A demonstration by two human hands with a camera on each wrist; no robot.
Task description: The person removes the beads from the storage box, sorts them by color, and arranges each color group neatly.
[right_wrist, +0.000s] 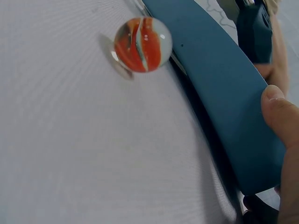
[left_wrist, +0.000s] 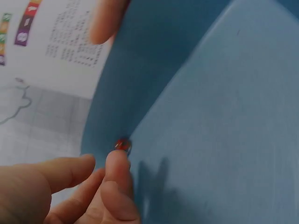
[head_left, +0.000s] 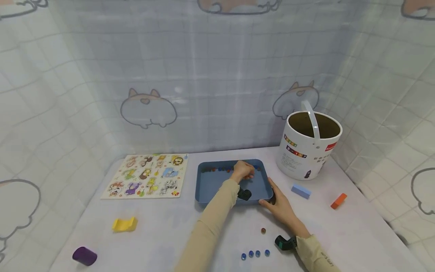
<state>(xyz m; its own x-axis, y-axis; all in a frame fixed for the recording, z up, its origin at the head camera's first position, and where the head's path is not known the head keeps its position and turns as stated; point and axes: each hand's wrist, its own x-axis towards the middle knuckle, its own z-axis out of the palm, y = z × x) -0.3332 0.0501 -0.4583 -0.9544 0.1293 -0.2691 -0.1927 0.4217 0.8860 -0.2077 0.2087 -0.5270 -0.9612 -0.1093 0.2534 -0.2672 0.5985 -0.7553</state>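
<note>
My left hand [head_left: 243, 170] reaches into the blue tray [head_left: 212, 189], close to its far wall. In the left wrist view a fingertip [left_wrist: 117, 163] touches a red marble [left_wrist: 123, 144] in the angle between floor and wall, the thumb held apart. Red and blue marbles [head_left: 220, 169] line that far wall, partly hidden by the hand. My right hand [head_left: 283, 207] grips the tray's near right corner, its thumb [right_wrist: 275, 105] on the near rim. An orange-streaked clear marble [right_wrist: 144, 45] lies on the table in front of the tray.
Several blue marbles [head_left: 251, 254] sit in a row near the front. A white bucket [head_left: 295, 155] stands back right, with blue [head_left: 301, 191] and orange [head_left: 338, 201] blocks before it. Leftward are an animal puzzle board [head_left: 136, 177], a yellow block [head_left: 124, 224] and a purple cylinder [head_left: 84, 256].
</note>
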